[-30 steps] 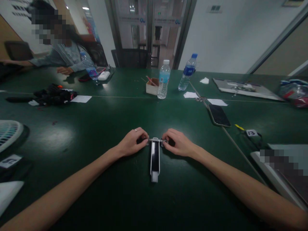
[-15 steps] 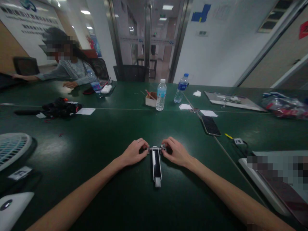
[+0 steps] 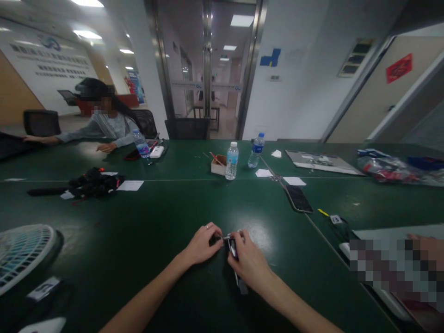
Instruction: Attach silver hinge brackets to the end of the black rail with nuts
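A slim white-and-black device (image 3: pixel 242 286) with a thin crossbar at its far end is between my hands over the green table. My left hand (image 3: pixel 201 245) pinches the left end of the crossbar between thumb and fingertips. Wrapped over the device's upper part from the right, my right hand (image 3: pixel 252 262) grips its body and hides most of that side. The device slants, its grey near end pointing toward me and slightly right. Its exact kind is unclear.
Ahead stand a white-capped bottle (image 3: pixel 231 162), a small box (image 3: pixel 218 167) and a blue-capped bottle (image 3: pixel 256 150). A phone (image 3: pixel 299 199) lies right; a white fan (image 3: pixel 27 254) is left. A co-worker (image 3: pixel 111 125) sits at the far left; another person's hand (image 3: pixel 428 249) shows at right.
My right hand has moved from the crossbar's right end onto the device's body. The device has tilted, its near end swinging right. The camera view has shifted upward.
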Demonstrator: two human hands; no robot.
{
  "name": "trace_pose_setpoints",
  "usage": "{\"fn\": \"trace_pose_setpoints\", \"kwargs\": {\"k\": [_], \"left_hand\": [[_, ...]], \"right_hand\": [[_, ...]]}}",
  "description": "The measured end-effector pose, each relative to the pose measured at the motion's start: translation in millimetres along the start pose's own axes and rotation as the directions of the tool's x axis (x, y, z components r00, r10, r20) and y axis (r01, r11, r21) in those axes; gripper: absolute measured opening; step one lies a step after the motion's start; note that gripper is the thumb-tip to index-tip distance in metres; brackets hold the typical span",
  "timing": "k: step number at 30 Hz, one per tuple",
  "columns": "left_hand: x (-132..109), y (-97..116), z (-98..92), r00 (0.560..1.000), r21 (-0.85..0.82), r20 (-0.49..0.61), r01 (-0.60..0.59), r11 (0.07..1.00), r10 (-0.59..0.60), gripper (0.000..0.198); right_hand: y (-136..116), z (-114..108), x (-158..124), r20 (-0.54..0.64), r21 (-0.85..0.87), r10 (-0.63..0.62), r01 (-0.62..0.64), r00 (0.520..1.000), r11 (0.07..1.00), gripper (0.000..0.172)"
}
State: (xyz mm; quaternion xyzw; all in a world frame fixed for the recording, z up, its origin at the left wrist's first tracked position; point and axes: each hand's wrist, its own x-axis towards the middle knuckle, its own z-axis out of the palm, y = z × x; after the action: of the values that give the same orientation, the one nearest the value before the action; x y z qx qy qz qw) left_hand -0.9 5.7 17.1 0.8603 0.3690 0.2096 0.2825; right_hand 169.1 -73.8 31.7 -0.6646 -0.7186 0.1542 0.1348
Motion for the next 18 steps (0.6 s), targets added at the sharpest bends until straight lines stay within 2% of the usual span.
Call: {"fn": "trace_pose_setpoints", "kwargs": {"k": [5, 9, 11, 18], "left_hand": [[1, -8, 1.8, 0.996, -0.077, -0.08, 0.028, 0.997, -0.034, 0.013], [1, -14, 2.9, 0.992, -0.087, -0.116, 0.04, 0.995, -0.05, 0.011], [1, -13, 2.2, 0.993, -0.086, -0.114, 0.032, 0.996, -0.041, 0.01], [0, -6, 0.6, 0.992, -0.062, -0.108, 0.053, 0.997, -0.06, 0.011]], "right_hand": [[4, 14, 6, -0.147, -0.08, 0.036, -0.048, 0.988, 0.996, 0.039], [33, 16, 27, -0.272, -0.148, -0.008, -0.033, 0.962, 0.988, 0.04], [54, 12, 43, -0.321, -0.181, -0.018, -0.043, 0.947, 0.982, 0.039], [118, -16, 122, -0.294, -0.265, 0.121, -0.203, 0.948, 0.943, 0.052]]}}
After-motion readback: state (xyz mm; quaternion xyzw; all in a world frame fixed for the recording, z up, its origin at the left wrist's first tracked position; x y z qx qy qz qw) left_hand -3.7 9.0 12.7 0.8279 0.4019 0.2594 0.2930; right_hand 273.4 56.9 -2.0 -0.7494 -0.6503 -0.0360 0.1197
